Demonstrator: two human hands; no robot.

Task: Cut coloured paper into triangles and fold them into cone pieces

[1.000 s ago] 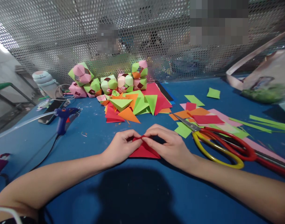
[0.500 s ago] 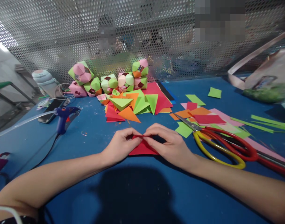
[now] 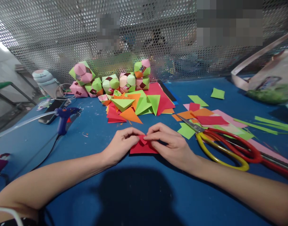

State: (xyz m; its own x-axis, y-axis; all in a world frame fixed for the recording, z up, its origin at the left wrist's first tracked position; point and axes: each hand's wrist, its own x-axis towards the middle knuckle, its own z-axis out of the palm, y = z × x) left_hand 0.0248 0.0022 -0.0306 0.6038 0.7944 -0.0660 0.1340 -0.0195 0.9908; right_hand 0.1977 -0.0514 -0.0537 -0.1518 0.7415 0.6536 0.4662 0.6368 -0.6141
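Note:
A red sheet of paper [image 3: 142, 148] lies low over the blue table between my hands, with a small pointed flap folded over at its top edge. My left hand [image 3: 121, 142] grips the paper's upper left, thumb and fingers closed on it. At the upper right, my right hand [image 3: 171, 142] pinches the paper by the flap, its fingertips bent inward. Parts of the paper's sides are hidden behind my fingers. Beyond my hands rests a pile of folded and flat paper pieces [image 3: 128, 106] in red, orange and green.
Scissors [image 3: 219, 147] with red and yellow handles lie right, over coloured paper scraps [image 3: 212, 120]. Left are a blue glue gun [image 3: 63, 121], a phone [image 3: 49, 113] and a bottle [image 3: 45, 81]. Paper balls [image 3: 110, 84] stand against a perforated metal panel [image 3: 167, 59].
The fingertips of my two hands have moved slightly apart. A small pointed flap now shows folded down at the red paper's top edge.

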